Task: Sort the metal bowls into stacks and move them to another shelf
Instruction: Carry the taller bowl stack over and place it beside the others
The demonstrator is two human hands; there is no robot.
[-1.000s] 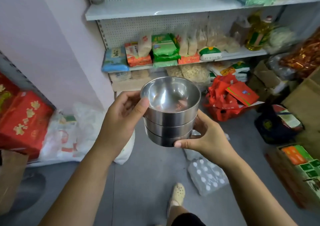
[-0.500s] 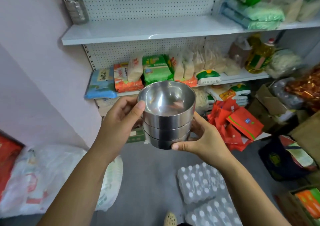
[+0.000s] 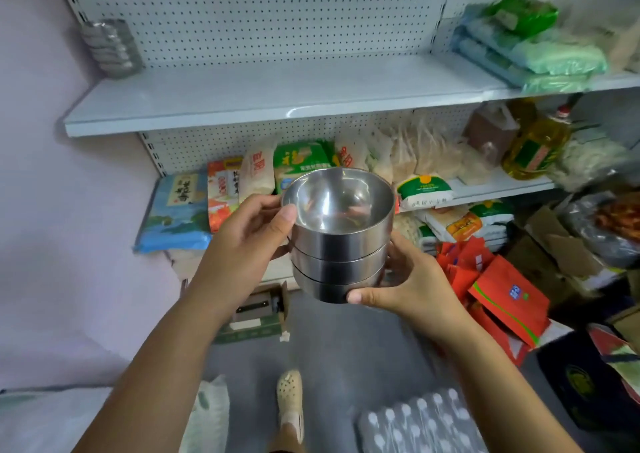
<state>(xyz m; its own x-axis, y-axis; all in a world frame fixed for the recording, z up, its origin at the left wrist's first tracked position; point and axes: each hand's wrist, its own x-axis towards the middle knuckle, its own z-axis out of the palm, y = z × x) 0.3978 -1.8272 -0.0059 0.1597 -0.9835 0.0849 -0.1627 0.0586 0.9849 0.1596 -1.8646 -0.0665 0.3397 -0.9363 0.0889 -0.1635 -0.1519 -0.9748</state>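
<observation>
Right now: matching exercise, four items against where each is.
Items:
1. held stack of metal bowls
2. second stack of metal bowls
3. cooking oil bottle
4. red packets

Places:
A. on the floor, right side
B. on the upper shelf, far left
C. between the left hand and right hand
D. on the lower shelf, right end

Pairs: 1-C, 2-B, 3-D, 4-A
</observation>
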